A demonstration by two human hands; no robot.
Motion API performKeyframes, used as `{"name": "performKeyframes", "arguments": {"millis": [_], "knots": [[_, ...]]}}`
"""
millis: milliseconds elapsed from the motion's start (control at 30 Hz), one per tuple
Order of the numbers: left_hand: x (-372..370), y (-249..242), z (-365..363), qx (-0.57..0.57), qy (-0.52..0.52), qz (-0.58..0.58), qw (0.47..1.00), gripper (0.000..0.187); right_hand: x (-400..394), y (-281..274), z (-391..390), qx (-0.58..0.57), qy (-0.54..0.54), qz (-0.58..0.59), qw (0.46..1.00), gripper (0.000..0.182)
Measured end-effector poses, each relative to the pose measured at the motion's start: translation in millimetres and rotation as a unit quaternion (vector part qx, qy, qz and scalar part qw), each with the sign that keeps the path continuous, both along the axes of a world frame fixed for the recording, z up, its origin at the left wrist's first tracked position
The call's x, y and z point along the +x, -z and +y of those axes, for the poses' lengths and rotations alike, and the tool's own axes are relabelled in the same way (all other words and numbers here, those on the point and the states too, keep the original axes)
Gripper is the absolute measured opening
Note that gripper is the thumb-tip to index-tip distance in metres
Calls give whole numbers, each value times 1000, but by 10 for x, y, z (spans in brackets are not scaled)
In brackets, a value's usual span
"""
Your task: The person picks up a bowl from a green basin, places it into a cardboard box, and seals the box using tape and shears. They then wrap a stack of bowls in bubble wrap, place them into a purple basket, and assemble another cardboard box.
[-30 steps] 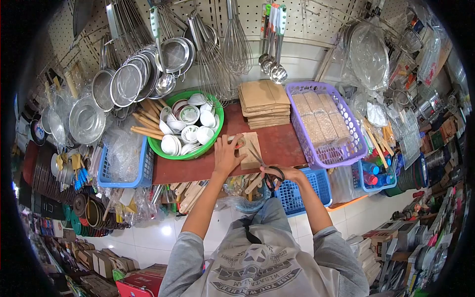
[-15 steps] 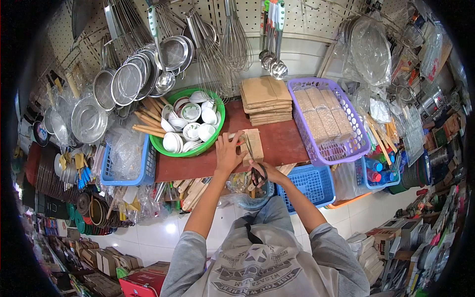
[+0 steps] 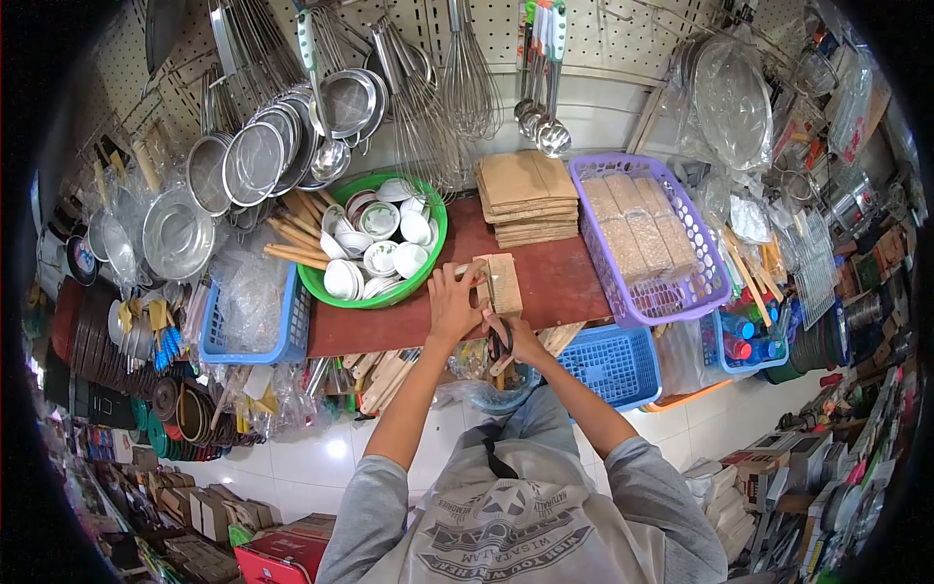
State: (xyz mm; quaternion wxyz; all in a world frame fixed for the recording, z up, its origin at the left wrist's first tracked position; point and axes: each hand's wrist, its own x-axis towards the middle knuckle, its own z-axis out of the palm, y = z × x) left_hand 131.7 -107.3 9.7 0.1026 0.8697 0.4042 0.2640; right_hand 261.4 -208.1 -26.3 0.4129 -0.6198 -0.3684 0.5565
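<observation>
- The right hand (image 3: 526,344) is gripping dark-handled scissors (image 3: 507,337), likely stiff and smooth, the loops offering the surest hold.
- The left hand (image 3: 452,306) is resting left of that grip; whether it is pinching anything, I cannot tell.
- Just beyond the grip, a brown packet (image 3: 506,284) is lying, probably light, best held by its edges.

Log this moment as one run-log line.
Left hand: at left edge of brown rectangular packet | Right hand: holding black-handled metal scissors | Packet: on reddish-brown tabletop
</observation>
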Motion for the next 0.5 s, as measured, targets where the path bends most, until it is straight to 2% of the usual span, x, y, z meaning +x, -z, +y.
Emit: {"name": "performKeyframes", "arguments": {"millis": [500], "knots": [[-47, 78, 9, 5, 1, -4, 1000, 73, -59, -88, -34, 7, 2, -45, 999, 66]]}}
